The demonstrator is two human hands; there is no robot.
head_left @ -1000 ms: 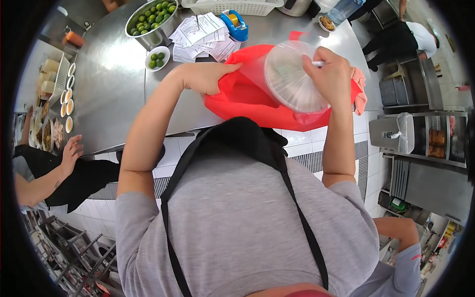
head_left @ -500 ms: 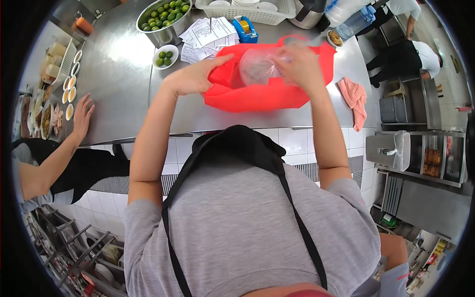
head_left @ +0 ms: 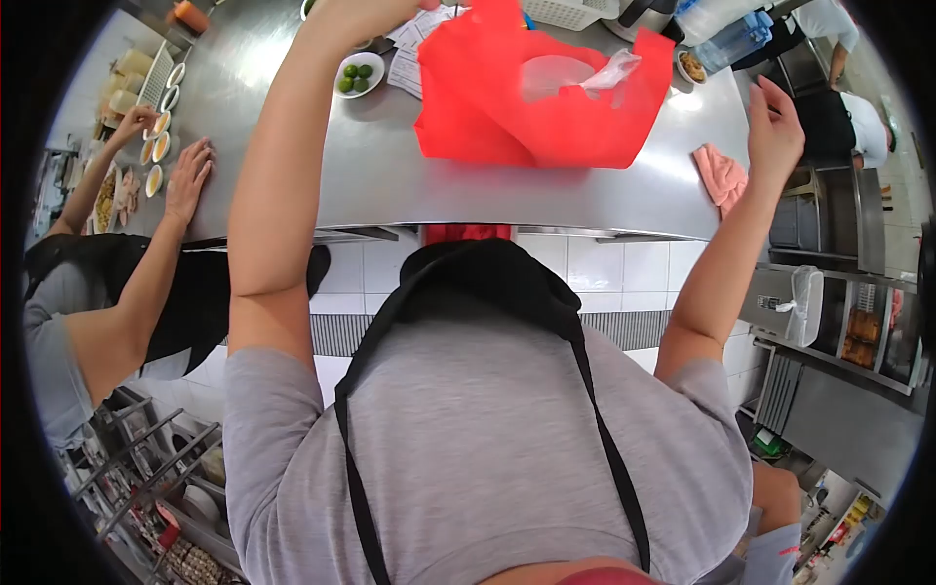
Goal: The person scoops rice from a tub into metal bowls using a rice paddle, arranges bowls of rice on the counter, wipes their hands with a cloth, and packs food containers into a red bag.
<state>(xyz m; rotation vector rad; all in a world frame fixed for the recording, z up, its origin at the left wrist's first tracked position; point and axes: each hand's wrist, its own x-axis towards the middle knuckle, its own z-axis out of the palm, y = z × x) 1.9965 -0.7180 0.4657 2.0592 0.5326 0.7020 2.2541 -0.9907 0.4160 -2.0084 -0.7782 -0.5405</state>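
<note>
A red carrier bag (head_left: 507, 107) stands on the steel counter, its top gaping. Inside it sits a clear plastic bag (head_left: 556, 73) with a twisted, knotted neck; its contents are hidden. At the upper frame edge my left hand (head_left: 380, 12) reaches toward the bag's left side, past the printed slips (head_left: 406, 73). Its fingers are mostly cut off, so whether it touches the bag is unclear. My right hand (head_left: 777, 136) is raised off to the right of the bag, fingers loosely bent and apart, with nothing in them. Below it lies a pink cloth (head_left: 721, 177).
A white bowl of limes (head_left: 360, 76) stands left of the bag, a small dish of food (head_left: 691, 66) to its right. Along the counter's left end, a co-worker's hand (head_left: 190, 180) rests near several small sauce cups (head_left: 154, 180). A white basket (head_left: 565, 12) is behind.
Both hands have come off the red bag's middle: the left up and away, the right out to the right. The right hand has let go of the plastic bag's neck. The view has shifted.
</note>
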